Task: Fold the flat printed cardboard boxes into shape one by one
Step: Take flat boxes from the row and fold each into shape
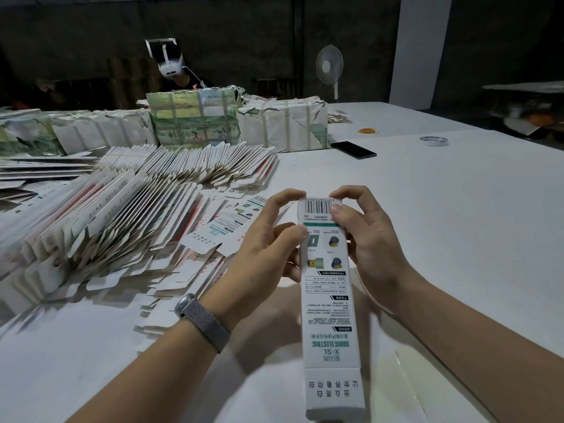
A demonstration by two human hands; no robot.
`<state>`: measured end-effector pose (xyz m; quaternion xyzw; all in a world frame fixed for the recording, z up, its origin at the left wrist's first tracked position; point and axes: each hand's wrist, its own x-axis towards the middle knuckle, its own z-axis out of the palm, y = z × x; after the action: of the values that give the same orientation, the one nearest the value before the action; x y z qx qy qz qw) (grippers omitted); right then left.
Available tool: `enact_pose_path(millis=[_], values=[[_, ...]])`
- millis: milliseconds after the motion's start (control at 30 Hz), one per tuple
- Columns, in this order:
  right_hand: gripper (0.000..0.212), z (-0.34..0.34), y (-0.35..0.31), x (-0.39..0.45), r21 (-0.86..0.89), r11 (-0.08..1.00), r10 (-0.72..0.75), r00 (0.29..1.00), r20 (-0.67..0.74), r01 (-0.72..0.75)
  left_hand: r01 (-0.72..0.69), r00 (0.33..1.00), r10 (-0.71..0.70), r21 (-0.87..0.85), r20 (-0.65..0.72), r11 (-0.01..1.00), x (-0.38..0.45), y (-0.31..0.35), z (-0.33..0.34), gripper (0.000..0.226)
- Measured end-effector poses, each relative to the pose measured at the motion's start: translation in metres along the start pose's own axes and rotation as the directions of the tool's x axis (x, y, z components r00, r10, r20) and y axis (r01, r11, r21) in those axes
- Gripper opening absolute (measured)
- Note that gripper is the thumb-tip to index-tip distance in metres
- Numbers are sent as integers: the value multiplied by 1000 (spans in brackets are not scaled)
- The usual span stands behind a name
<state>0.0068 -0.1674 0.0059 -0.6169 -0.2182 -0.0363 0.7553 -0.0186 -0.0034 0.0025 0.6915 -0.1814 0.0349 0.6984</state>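
A long white printed cardboard box (328,303) with green lettering and a barcode at its far end is held above the white table (442,209), its length running away from me. My left hand (268,239) grips its left side, thumb on the printed face and fingers curled over the far end. My right hand (363,233) grips the right side, thumb by the barcode and index finger bent over the far flap. Fanned rows of flat printed boxes (122,221) lie to the left.
Wrapped bundles of stock (195,117) (283,123) stand at the back of the table. A black phone (353,149), a tape roll (433,141) and a small yellow ring (367,130) lie at the far right. A person with a headset (174,68) sits behind the bundles. A fan (329,65) stands beyond.
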Motion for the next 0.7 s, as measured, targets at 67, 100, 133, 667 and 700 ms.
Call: enact_pose_path(millis=[67,100,133,667,700], values=[[4,0,0,0,9,1000,-1,1000,-1,1,-1,1000,1,-6,1,1000,0,0,1,34],[5,0,0,0,8,1000,-3,1000,-2,3,1,1000,-1,-7,2,1000,0,0,1,34],[8,0,-1,-1,6,1000,-4,1000,-5,4,3,1000,-3,-9,2,1000,1,0,1,34],[6,-1,-2,0,-22,1000,18,1000,-15,-19,10,1000,-10,-3,4,1000,1,-1,0,36],[6,-1,-2,0,-17,1000,19,1000,-15,-19,12,1000,-12,-3,8,1000,1,-1,-1,35]])
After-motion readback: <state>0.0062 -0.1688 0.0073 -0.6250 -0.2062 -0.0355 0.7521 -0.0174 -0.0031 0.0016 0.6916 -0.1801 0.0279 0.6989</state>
